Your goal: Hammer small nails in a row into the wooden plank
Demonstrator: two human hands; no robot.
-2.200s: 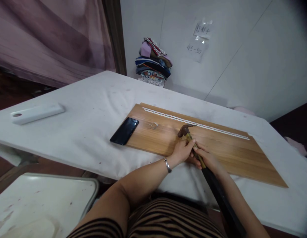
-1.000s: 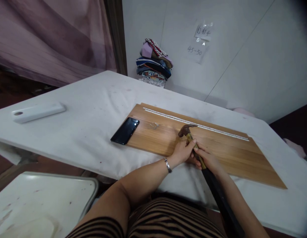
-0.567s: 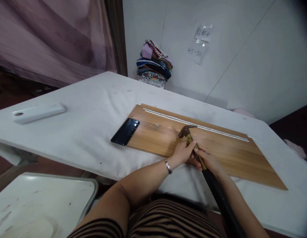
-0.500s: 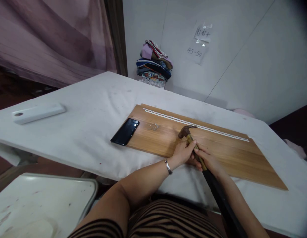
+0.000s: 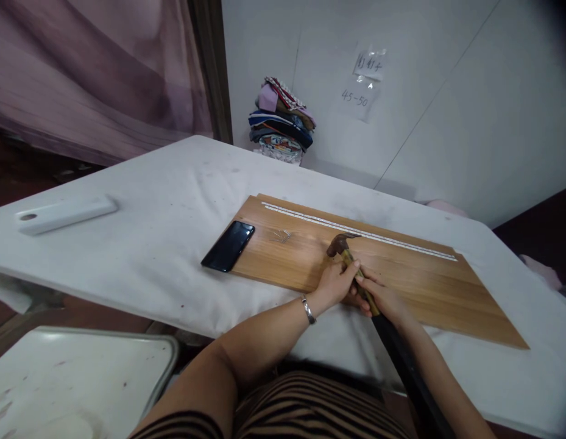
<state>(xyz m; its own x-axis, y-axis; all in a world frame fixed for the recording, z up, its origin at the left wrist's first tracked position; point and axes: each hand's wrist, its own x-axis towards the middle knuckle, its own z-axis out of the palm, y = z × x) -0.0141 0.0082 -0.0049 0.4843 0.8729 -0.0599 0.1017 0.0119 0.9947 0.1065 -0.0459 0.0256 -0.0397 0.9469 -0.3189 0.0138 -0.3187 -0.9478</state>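
Note:
A hammer (image 5: 341,245) with a rusty head and a yellowish shaft lies across the near edge of a long wooden board (image 5: 420,286). My right hand (image 5: 387,300) is wrapped round the shaft. My left hand (image 5: 337,281) rests against the shaft just behind the head, its fingers curled on it. The hammer's black grip runs back along my right forearm. A small heap of nails (image 5: 281,235) lies on the board to the left of the hammer head. A pale strip (image 5: 360,232) runs along the board's far edge.
A black phone (image 5: 228,246) lies half on the board's left end. The table (image 5: 150,225) wears a white cloth; a white oblong block (image 5: 63,214) sits at its far left. Folded clothes (image 5: 283,122) are stacked against the wall. A white tray-like surface (image 5: 81,378) is lower left.
Both hands and the hammer have stayed where they were. Only the view has shifted slightly.

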